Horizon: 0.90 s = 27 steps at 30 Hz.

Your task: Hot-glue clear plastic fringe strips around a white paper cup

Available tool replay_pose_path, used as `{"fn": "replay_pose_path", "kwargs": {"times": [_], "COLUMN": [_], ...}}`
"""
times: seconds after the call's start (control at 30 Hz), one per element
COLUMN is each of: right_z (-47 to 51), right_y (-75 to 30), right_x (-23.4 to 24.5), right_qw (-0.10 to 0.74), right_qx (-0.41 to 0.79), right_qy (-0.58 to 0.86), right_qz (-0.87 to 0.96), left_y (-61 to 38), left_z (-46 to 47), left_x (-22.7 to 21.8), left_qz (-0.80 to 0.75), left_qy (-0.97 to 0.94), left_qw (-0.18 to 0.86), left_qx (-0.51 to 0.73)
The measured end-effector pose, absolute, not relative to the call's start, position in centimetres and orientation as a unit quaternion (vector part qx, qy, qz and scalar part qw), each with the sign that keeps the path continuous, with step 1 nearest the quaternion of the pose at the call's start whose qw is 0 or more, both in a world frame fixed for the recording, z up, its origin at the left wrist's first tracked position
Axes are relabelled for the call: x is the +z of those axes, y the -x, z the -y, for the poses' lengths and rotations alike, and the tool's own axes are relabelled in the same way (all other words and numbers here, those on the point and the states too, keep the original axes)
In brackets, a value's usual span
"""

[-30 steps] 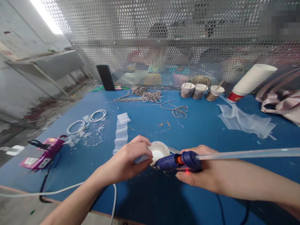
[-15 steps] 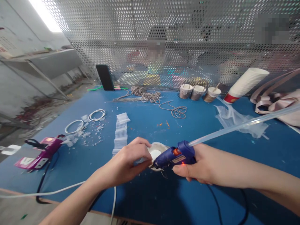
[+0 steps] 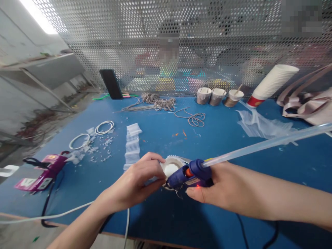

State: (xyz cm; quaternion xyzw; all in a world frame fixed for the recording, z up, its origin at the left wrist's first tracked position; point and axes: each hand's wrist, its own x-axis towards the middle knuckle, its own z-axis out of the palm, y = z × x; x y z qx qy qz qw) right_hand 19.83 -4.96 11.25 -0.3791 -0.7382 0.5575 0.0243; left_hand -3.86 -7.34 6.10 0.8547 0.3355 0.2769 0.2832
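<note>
My right hand (image 3: 220, 185) is closed round a blue hot glue gun (image 3: 192, 178), with a red light glowing on its side. A long clear glue stick (image 3: 259, 145) juts from the back of the gun. Between finger and thumb, my left hand (image 3: 141, 178) pinches the left edge of a round white cup-like piece (image 3: 171, 168) with a frilled rim. The gun's dark nozzle rests at or just over the near edge of this piece, close to my left fingertips. Whether fresh glue is there, I cannot make out.
A pleated white strip (image 3: 132, 147) lies left of centre. Farther left are white rings (image 3: 104, 127), scraps and a purple power strip (image 3: 43, 173). Cords (image 3: 160, 103), a phone (image 3: 111, 84), covered cups (image 3: 203, 95) and stacked paper cups (image 3: 275, 83) line the back by a perforated metal screen.
The view has shifted slightly. The glue gun has moved a little left and its stick has tilted lower. Both hands keep their grip.
</note>
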Motion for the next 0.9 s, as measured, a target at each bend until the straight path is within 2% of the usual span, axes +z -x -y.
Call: {"fn": "replay_pose_path", "kwargs": {"times": [0.6, 0.9], "right_z": [5.34, 5.50], "right_y": [-19.89, -19.90], "right_x": [10.78, 11.18], "right_qw": [0.033, 0.006], "right_qx": [0.505, 0.458], "right_qy": [0.402, 0.430], "right_qz": [0.763, 0.778], "left_y": [3.79, 3.57], "left_z": [7.31, 7.18], "left_x": [6.06, 6.21], "left_qz": [-0.341, -0.326], "left_qy": [-0.853, -0.857], "left_qw": [0.273, 0.270], "left_qx": [0.285, 0.294]}}
